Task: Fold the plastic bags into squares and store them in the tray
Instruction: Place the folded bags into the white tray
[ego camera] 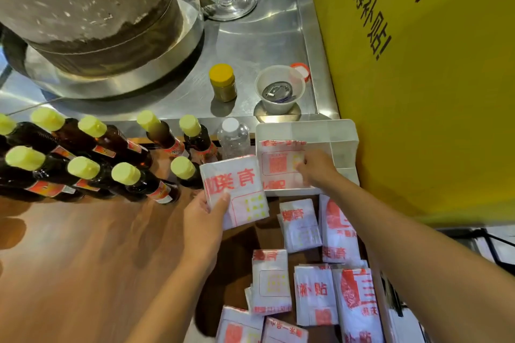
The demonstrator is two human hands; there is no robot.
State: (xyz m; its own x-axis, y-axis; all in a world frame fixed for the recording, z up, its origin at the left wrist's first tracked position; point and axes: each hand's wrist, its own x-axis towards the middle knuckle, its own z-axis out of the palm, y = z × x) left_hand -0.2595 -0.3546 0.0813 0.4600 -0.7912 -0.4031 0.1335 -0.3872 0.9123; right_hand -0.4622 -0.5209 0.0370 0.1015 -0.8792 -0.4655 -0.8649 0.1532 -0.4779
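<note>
A white plastic tray (pixel 342 145) stands at the table's back right, with a folded white bag with red print (pixel 280 164) lying inside it. My right hand (pixel 316 168) reaches into the tray and its fingers rest on that bag. My left hand (pixel 204 216) grips another folded bag (pixel 237 189) by its lower left corner, just left of the tray. Several more folded bags (pixel 302 227) lie on the wooden table below the tray, and another folded bag (pixel 270 281) sits among them.
Dark sauce bottles with yellow-green caps (pixel 125 175) crowd the left. A clear water bottle (pixel 233 138) stands beside the tray. Behind are a steel counter (pixel 250 44), a yellow-lidded jar (pixel 223 82), a plastic cup (pixel 280 89) and a stone mill (pixel 89 8). A yellow sign (pixel 418 92) walls the right.
</note>
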